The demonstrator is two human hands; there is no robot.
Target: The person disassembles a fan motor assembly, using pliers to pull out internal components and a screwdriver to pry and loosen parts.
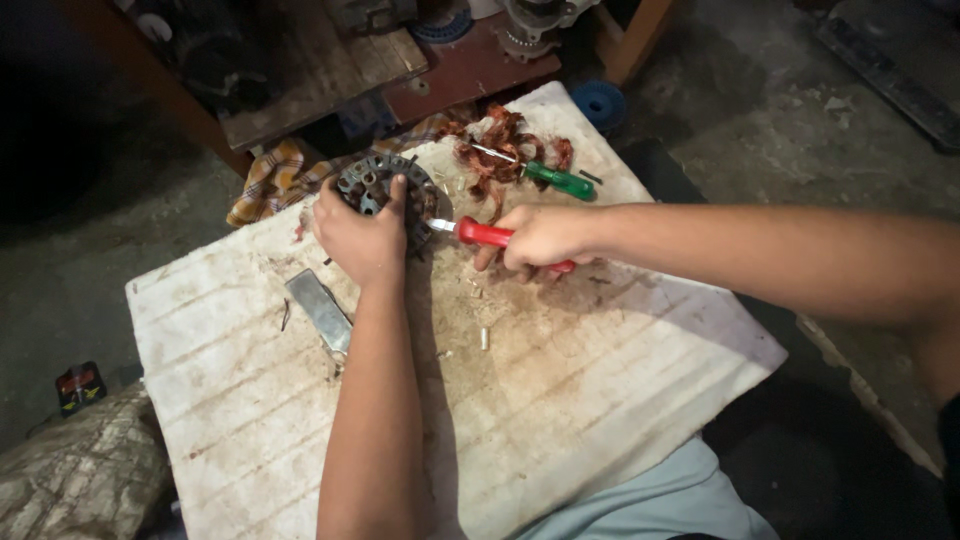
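Copper tangle (pixel 500 150) — green screwdriver (pixel 558 180) beside

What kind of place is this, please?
Probably a small motor repair workshop: the left hand steadies a round metal stator on a stained white board, pulled copper wire lies beside screwdrivers, and the floor is bare concrete.

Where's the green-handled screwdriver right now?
The green-handled screwdriver lies at the far edge of the white board, beside the copper wire tangle, just beyond the right hand gripping the red-handled screwdriver.
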